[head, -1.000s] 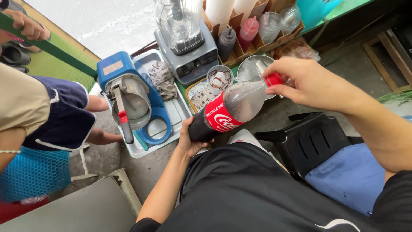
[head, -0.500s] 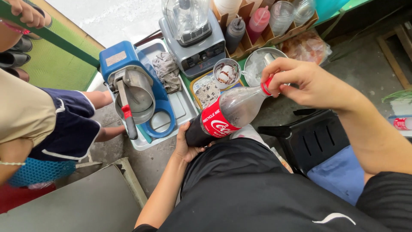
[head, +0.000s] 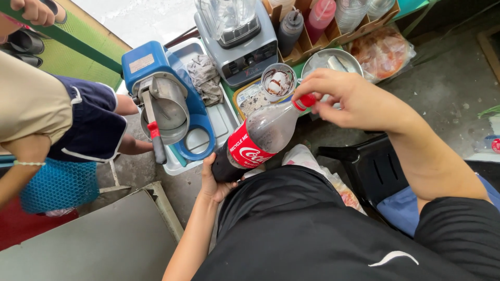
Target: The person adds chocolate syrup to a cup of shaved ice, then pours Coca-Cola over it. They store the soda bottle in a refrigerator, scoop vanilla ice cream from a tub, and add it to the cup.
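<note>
Over the person's lap, the left hand point(head: 216, 182) is gripping the base of a tilted cola bottle point(head: 258, 143) while the right hand point(head: 354, 101) is pinching its red cap point(head: 304, 101); uncapping seems underway, needing a firm twist, bottle kept steady.

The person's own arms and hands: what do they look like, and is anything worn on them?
Both hands are bare: the left hand and the right hand show no gloves, rings or watch. Both forearms are bare too. At the right upper arm a black short sleeve begins, part of a black shirt with a small white curved mark near the lower edge. No left sleeve shows.
</note>
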